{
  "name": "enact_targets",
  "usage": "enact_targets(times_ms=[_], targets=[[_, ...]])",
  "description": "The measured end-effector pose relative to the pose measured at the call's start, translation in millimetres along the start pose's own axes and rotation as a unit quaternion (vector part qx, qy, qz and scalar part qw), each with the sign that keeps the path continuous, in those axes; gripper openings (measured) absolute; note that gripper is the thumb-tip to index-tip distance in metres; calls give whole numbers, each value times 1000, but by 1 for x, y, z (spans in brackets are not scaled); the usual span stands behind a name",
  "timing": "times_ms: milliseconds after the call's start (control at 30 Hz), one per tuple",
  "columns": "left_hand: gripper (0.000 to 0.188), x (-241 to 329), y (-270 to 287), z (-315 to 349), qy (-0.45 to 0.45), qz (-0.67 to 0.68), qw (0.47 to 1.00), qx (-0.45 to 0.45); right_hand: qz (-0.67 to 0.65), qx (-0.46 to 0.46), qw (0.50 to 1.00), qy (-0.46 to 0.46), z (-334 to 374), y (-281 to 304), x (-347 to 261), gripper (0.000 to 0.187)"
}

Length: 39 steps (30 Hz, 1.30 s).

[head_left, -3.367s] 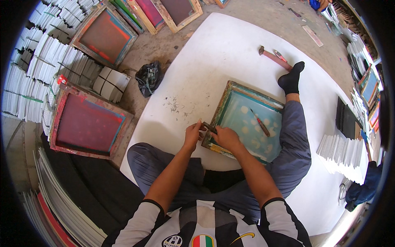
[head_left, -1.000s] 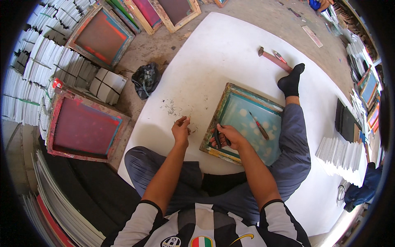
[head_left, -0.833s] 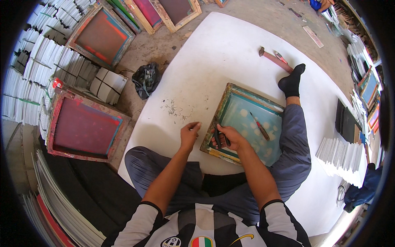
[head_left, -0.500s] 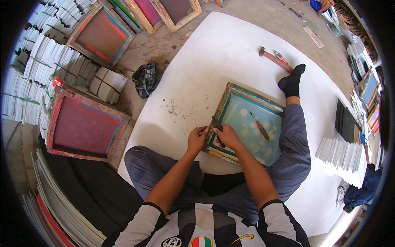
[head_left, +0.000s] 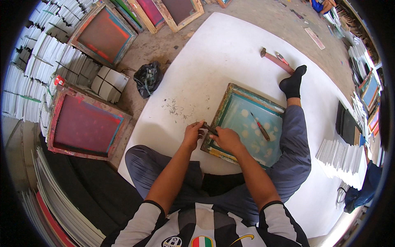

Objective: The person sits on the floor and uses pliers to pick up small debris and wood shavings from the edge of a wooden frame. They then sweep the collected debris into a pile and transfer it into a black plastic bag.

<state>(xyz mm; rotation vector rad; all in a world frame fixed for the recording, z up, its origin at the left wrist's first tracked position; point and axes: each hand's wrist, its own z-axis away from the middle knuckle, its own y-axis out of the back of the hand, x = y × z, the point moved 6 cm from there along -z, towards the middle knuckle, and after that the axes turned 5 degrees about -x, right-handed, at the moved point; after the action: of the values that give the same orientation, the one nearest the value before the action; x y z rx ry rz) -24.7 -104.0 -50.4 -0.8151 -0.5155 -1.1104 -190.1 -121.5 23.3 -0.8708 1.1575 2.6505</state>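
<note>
A wooden screen-printing frame (head_left: 230, 91) with pale blue mesh lies on the white sheet in front of me, between my legs. My right hand (head_left: 226, 139) is closed round dark pliers (head_left: 210, 129) above the frame's left edge. Just left of that edge, the fingers of my left hand (head_left: 192, 135) close on the far end of the pliers. Whether a small piece sits at their tip I cannot make out. A screwdriver-like tool (head_left: 261, 127) with a red shank and brown handle rests on the mesh. Small dark bits (head_left: 176, 109), like bent staples, are scattered to the left.
A hammer (head_left: 276, 61) and a red cutter (head_left: 280, 56) lie by my outstretched foot. More frames (head_left: 86, 123) lean at the left beside bundled paper stacks (head_left: 53, 61). A black plastic bag (head_left: 147, 79) sits beside the sheet. Paper piles (head_left: 339, 156) stand at the right.
The pliers have swung from pointing along the frame's edge to slanting toward my left hand. My left hand has shifted slightly up and left and now meets their end.
</note>
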Motion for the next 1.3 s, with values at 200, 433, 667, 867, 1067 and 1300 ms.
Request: enact_targets(times_ms=[200, 433, 667, 867, 1067, 1300], targets=[[37, 10, 13, -6, -19, -48, 997, 61, -141, -29, 989, 25, -13, -8, 32, 48], [49, 6, 15, 13, -121, -430, 894, 16, -519, -113, 845, -63, -17, -14, 54, 47], [50, 13, -9, 48, -115, -515, 845, -82, -581, -132, 798, -88, -15, -12, 51, 43], [50, 0, -3, 44, -153, -471, 866, -77, -601, -145, 783, -73, -15, -17, 51, 45], [47, -8, -2, 43, -187, -464, 865, -48, -621, -157, 765, -64, -20, -22, 51, 47], [46, -2, -7, 50, -193, -488, 850, -38, -667, -152, 725, -82, -28, -35, 63, 42]])
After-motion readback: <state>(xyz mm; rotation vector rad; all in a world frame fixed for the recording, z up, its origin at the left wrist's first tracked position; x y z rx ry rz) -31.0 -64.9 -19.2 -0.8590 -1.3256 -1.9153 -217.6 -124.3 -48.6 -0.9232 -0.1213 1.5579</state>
